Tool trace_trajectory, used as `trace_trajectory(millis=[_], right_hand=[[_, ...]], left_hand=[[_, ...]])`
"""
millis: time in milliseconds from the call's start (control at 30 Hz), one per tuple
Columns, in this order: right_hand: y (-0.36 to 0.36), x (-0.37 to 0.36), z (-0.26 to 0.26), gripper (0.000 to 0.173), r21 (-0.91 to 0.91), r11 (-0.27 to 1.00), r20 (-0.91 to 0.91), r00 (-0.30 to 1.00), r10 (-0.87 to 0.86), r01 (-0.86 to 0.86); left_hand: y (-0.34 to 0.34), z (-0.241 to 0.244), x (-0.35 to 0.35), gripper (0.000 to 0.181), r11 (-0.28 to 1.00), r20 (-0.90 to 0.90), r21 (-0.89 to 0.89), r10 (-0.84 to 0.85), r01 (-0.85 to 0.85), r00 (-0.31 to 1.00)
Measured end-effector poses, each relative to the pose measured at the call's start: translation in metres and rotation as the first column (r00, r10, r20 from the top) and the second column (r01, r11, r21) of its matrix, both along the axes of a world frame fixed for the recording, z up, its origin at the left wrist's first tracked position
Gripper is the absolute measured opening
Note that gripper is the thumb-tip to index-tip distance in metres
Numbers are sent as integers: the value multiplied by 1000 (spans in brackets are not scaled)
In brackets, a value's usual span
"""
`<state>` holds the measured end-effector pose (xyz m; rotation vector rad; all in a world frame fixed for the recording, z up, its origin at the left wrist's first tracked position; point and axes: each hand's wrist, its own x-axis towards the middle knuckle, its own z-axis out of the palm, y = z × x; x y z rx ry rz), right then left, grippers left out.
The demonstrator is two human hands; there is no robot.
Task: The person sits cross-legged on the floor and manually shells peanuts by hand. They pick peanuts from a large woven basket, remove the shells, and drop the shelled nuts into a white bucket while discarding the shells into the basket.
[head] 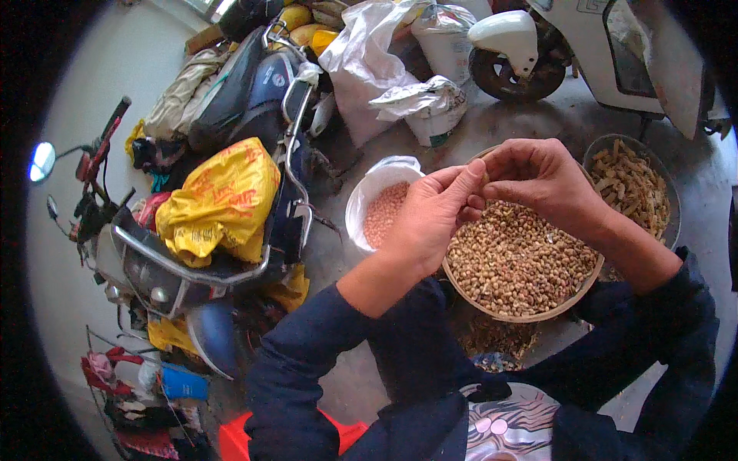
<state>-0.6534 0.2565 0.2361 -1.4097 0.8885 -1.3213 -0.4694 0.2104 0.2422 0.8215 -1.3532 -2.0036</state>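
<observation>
Above a round wicker basket [522, 259] full of small unshelled peanuts, both my hands meet at the fingertips. My left hand [441, 207] has its thumb pressed against the curled fingers, around a small pale piece that looks like a peanut or shell, mostly hidden. My right hand [533, 176] pinches at the same spot with thumb and forefinger. Left of the basket, partly behind my left wrist, a white bucket with a plastic liner [360, 187] contains pink shelled peanuts [383, 213]. On the right, beyond my right forearm, stands a round container [671, 190] of empty peanut shells [625, 184].
A parked motorcycle [277, 86] with a yellow plastic bag [222, 199] on it fills the left. A white scooter [622, 63] stands at the upper right. White sacks [369, 69] and a lined bucket [432, 115] are ahead. Shell debris [501, 340] lies below the basket.
</observation>
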Motion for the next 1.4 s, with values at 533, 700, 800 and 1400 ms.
trace_trajectory(millis=[533, 700, 800, 1400], right_hand=[[-73, -97, -133, 21, 465, 853, 160, 925, -345, 238], [-51, -103, -192, 23, 562, 803, 311, 849, -427, 198], [-39, -97, -207, 24, 600, 756, 231, 848, -477, 262], [-38, -96, -239, 23, -375, 881, -552, 694, -463, 289]], left_hand=[[-110, -147, -124, 28, 950, -20, 283, -133, 133, 991], [-102, -204, -132, 26, 874, -25, 464, -149, 143, 989], [-92, -214, -126, 28, 845, -2, 515, -163, 141, 987], [-86, -251, -114, 27, 759, -65, 640, -103, 121, 993]])
